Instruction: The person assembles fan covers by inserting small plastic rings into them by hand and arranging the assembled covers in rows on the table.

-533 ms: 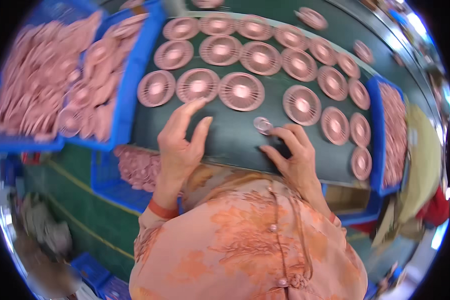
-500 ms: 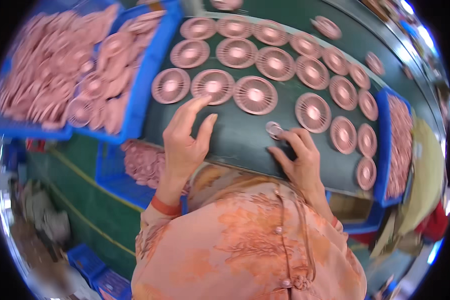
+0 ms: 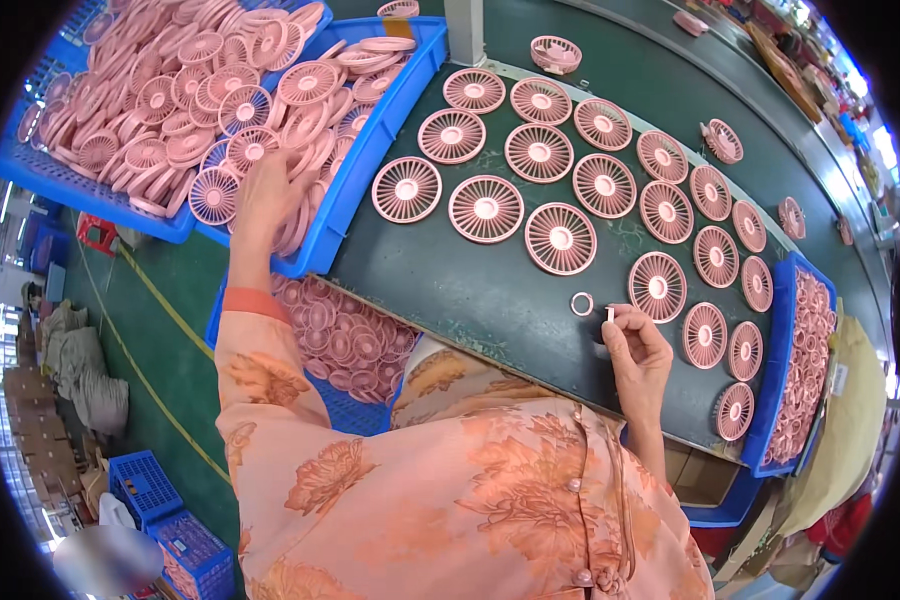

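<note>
My left hand [image 3: 268,195] reaches into a blue crate [image 3: 332,215] at the upper left, touching the heap of pink slatted discs [image 3: 245,108]. Its fingers look apart, their tips partly hidden among the discs. Over the green work table [image 3: 440,290], my right hand [image 3: 640,350] is closed in a pinch on a small pale ring [image 3: 611,315], seen edge-on. Another small pink ring [image 3: 582,304] lies flat just left of it. Rows of pink slatted discs [image 3: 561,239], each with a round hub, are laid out beyond and to the right of that hand.
A conveyor belt [image 3: 610,60] runs behind the table, carrying a few pink round parts [image 3: 556,55]. At the table's right end stands a blue crate [image 3: 778,365] of small pink rings. Below the table's left edge sits another crate of pink pieces [image 3: 345,335].
My left hand has moved from above the table leftward into the crate of discs. My right hand now pinches a ring raised off the table. The view has shifted.
</note>
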Tool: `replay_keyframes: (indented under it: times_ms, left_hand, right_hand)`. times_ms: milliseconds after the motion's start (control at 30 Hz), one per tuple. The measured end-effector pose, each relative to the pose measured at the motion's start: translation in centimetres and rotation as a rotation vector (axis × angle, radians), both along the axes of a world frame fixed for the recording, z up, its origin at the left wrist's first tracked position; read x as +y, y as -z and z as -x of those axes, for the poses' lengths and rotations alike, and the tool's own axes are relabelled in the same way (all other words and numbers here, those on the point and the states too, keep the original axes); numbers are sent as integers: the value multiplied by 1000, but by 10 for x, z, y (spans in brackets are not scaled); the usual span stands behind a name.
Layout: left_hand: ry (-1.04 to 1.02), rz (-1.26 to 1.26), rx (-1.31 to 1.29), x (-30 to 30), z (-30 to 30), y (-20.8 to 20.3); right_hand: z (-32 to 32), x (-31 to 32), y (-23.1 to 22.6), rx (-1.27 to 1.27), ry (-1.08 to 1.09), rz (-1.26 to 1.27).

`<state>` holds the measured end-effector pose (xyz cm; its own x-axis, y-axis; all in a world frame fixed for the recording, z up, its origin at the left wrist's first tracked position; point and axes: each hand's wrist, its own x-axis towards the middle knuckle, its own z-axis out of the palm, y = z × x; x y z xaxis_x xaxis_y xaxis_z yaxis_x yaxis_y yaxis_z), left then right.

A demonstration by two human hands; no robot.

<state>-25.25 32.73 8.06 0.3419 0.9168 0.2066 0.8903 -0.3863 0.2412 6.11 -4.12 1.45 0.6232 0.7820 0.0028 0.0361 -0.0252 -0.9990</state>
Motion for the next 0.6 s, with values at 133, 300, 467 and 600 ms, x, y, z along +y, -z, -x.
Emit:
replay_keyframes:
  times_ms: [133, 300, 467, 600]
  left_hand:
    - [25, 66, 23, 11, -3, 6]
    - [154, -86, -66, 4, 0, 4]
    - [136, -175, -423, -17, -2, -7]
    - [215, 272, -1131, -94, -66, -7]
  right_hand:
    - [-2, -5, 0, 204, 49, 25]
    - [-7, 4, -4, 415, -13, -26]
    - [-6, 4, -15, 540, -72, -158]
    - [-3, -1, -15, 499, -103, -182]
